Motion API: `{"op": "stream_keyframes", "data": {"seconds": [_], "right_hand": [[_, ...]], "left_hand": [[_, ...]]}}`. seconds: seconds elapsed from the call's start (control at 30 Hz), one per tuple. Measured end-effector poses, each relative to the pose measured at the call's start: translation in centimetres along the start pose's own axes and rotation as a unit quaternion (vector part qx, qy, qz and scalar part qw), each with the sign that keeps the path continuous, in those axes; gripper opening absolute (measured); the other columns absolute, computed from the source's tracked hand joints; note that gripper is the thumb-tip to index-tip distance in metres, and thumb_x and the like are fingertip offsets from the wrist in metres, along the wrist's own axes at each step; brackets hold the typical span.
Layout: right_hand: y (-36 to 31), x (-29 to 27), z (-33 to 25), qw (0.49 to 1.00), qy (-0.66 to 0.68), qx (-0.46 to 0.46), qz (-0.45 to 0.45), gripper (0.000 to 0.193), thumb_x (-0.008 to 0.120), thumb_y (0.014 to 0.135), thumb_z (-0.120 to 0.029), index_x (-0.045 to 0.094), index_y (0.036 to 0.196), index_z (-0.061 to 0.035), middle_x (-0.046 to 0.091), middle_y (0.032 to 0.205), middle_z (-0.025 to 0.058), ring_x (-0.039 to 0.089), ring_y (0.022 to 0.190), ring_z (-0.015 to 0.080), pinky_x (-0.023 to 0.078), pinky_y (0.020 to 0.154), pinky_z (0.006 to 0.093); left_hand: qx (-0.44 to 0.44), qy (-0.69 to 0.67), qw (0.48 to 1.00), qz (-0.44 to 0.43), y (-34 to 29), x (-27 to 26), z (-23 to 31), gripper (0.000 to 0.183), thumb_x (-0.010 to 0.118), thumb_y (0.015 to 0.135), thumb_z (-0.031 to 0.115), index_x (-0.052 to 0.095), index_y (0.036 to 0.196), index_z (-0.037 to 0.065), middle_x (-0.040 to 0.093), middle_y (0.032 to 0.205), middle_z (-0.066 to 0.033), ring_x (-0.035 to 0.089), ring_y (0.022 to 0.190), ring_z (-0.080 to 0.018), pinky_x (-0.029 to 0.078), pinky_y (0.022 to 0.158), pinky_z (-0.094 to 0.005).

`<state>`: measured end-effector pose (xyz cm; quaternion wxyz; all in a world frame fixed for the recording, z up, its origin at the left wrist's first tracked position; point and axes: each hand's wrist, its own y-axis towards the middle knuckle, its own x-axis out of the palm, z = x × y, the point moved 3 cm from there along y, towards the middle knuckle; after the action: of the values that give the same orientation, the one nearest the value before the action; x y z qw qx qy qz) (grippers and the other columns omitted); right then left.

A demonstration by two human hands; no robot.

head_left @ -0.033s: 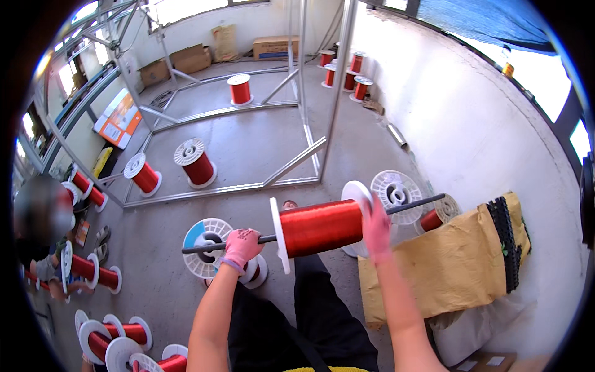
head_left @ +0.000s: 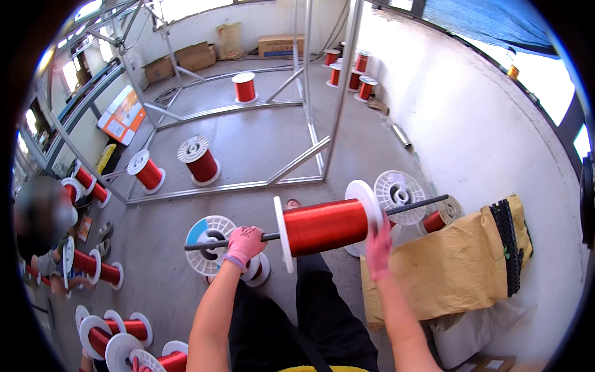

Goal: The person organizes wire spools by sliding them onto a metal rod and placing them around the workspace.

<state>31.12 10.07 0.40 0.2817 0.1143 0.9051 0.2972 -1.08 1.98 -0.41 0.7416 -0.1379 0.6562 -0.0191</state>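
Note:
A large spool of red wire (head_left: 325,227) with white end discs hangs in front of me on a dark rod (head_left: 416,204). My left hand (head_left: 246,243), in a pink glove, is closed around the rod just left of the spool. My right hand (head_left: 378,251), also pink-gloved, lies against the rim of the right disc, fingers stretched upward and slightly blurred. Under the rod's left end stands a spool with a white and blue top (head_left: 199,259). Beneath its right part is another white-topped spool (head_left: 398,193), partly hidden by the held one.
A metal frame (head_left: 235,188) stands ahead with wire spools (head_left: 202,166) inside it. More spools (head_left: 118,335) lie at lower left, near a person (head_left: 46,248) at work. Yellow-brown sacking (head_left: 440,263) lies on the right beside the white wall (head_left: 471,105).
My right hand has slid slightly down along the right disc's rim. The whole view has shifted a little; my left hand keeps its hold on the rod.

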Motion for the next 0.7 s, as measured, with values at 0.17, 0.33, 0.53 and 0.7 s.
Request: {"op": "stream_keyframes", "data": {"seconds": [0.17, 0.33, 0.53, 0.7], "right_hand": [[-26.0, -3.5, 19.7, 0.744, -0.367, 0.205, -0.519, 0.032, 0.041, 0.092, -0.024, 0.052, 0.115, -0.0046, 0.055, 0.115, 0.0214, 0.058, 0.096, 0.0353, 0.046, 0.080, 0.0424], [-20.9, -3.7, 16.8, 0.833, -0.311, 0.153, -0.431, 0.025, 0.039, 0.090, -0.022, 0.057, 0.100, -0.0061, 0.060, 0.104, 0.0196, 0.060, 0.087, 0.0345, 0.047, 0.073, 0.0446], [-14.0, -5.6, 13.2, 0.910, -0.048, 0.346, -0.225, 0.032, 0.039, 0.095, -0.029, 0.059, 0.103, -0.0045, 0.063, 0.100, 0.0127, 0.061, 0.086, 0.0286, 0.048, 0.074, 0.0387], [-3.8, -6.8, -1.8, 0.958, 0.234, 0.162, 0.013, 0.037, 0.042, 0.094, -0.030, 0.052, 0.120, -0.0072, 0.054, 0.119, 0.0087, 0.053, 0.105, 0.0205, 0.041, 0.090, 0.0326]], "left_hand": [[0.035, 0.061, 0.995, 0.068, 2.1, 0.0, 0.4, 0.025, 0.056, 0.077, 0.035, 0.070, 0.085, 0.016, 0.068, 0.092, -0.0088, 0.065, 0.085, -0.0262, 0.052, 0.072, -0.0396], [0.009, -0.013, 1.000, -0.004, 0.9, 0.6, -0.1, 0.026, 0.055, 0.078, 0.037, 0.069, 0.089, 0.018, 0.067, 0.086, -0.0096, 0.065, 0.083, -0.0287, 0.051, 0.071, -0.0401], [0.005, -0.001, 1.000, -0.013, 1.2, 0.4, 0.5, 0.027, 0.053, 0.079, 0.034, 0.069, 0.089, 0.016, 0.068, 0.086, -0.0095, 0.065, 0.084, -0.0272, 0.051, 0.074, -0.0392], [0.008, 0.064, 0.998, -0.024, 0.5, 0.3, 1.6, 0.027, 0.053, 0.078, 0.029, 0.070, 0.086, 0.010, 0.068, 0.091, -0.0118, 0.066, 0.086, -0.0265, 0.053, 0.073, -0.0379]]}}
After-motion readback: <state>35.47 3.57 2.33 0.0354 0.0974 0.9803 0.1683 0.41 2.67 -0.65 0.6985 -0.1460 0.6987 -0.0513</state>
